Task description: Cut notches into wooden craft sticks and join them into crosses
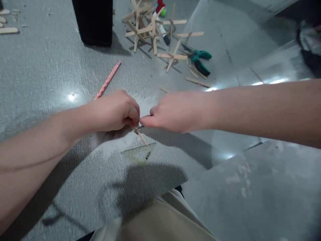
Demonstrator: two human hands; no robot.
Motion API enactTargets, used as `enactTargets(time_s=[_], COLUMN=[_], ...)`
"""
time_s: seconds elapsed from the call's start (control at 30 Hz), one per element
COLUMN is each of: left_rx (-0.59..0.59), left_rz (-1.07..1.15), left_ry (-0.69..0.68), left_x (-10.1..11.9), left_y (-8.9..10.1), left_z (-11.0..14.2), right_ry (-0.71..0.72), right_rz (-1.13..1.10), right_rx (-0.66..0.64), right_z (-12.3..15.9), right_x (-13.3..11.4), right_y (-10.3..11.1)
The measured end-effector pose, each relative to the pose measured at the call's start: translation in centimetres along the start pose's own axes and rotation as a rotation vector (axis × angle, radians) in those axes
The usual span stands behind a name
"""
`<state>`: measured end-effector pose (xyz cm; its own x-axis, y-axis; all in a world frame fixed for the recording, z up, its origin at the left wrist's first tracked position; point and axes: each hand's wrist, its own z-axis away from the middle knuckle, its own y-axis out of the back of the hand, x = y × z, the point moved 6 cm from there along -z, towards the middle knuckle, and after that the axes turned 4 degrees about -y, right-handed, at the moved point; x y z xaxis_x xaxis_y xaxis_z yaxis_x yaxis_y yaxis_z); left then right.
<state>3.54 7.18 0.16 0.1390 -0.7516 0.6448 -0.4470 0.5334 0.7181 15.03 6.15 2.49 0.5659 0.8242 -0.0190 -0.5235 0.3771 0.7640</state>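
The wooden stick (142,138) projects from the pinched fingertips of the left hand (116,110), its free end near the straight edge of the clear protractor (138,148). The right hand (175,112) is curled just beside it, fingertip adjacent to a narrow grey piece (140,127); whether its fingers clamp this piece cannot be determined. Beyond the hands are a pink pencil (108,80), green-handled pliers (200,60) beside star-shaped stick assemblies (172,57), and a black container (95,21), all on the grey table (50,70).
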Motion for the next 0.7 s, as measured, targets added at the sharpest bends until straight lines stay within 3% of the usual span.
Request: enactTargets(time_s=[0.1, 0.23, 0.53, 0.7], left_rx=[-0.010, -0.030, -0.015, -0.031], left_rz=[-0.001, 0.002, -0.006, -0.013], left_ry=[0.020, 0.030, -0.002, 0.057], left_x=[-0.1, 0.0, 0.0, -0.4], left_y=[-0.1, -0.2, 0.0, -0.4], left_z=[0.0, -0.1, -0.1, -0.1], right_ry=[0.068, 0.047, -0.006, 0.065], right_rz=[0.124, 0.189, 0.263, 0.245], right_rx=[-0.081, -0.095, -0.175, -0.169], right_z=[-0.3, -0.5, 0.2, -0.2], right_x=[0.0, 0.4, -0.6, -0.2], right_y=[-1.4, -2.7, -0.3, -1.7])
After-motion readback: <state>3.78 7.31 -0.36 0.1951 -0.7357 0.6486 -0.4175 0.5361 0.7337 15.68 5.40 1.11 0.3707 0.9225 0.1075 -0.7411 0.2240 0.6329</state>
